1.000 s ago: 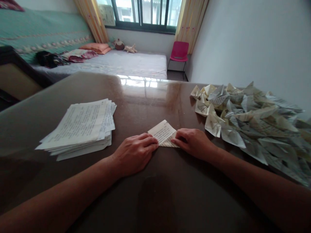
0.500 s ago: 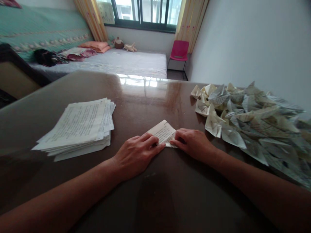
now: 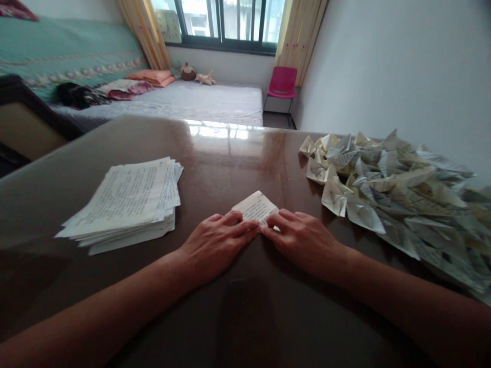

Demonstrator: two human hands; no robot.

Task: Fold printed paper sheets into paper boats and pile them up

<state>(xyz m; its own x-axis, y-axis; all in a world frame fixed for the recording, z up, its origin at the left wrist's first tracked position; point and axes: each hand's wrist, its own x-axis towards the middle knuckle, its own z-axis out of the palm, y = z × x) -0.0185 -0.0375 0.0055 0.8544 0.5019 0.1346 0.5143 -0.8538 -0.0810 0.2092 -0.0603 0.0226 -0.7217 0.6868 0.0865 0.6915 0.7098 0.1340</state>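
Observation:
A small folded piece of printed paper [image 3: 254, 205] lies on the brown table in front of me, one corner pointing away. My left hand [image 3: 217, 243] grips its near left edge, fingers bent and thumb along the near side. At the near right edge, my right hand [image 3: 303, 237] pinches the paper between thumb and fingers. The two thumbs nearly meet at the near edge, and the fingers cover that part of the paper.
To the left lies a stack of printed sheets [image 3: 130, 199]. A large heap of folded paper boats [image 3: 399, 179] spreads over the right side of the glossy table [image 3: 230, 163]. Beyond the table are a bed [image 3: 215, 102] and a pink chair [image 3: 283, 83].
My right hand has shifted slightly left and nearer along the paper's edge, its thumb now close to the left one. My left hand stays almost in place.

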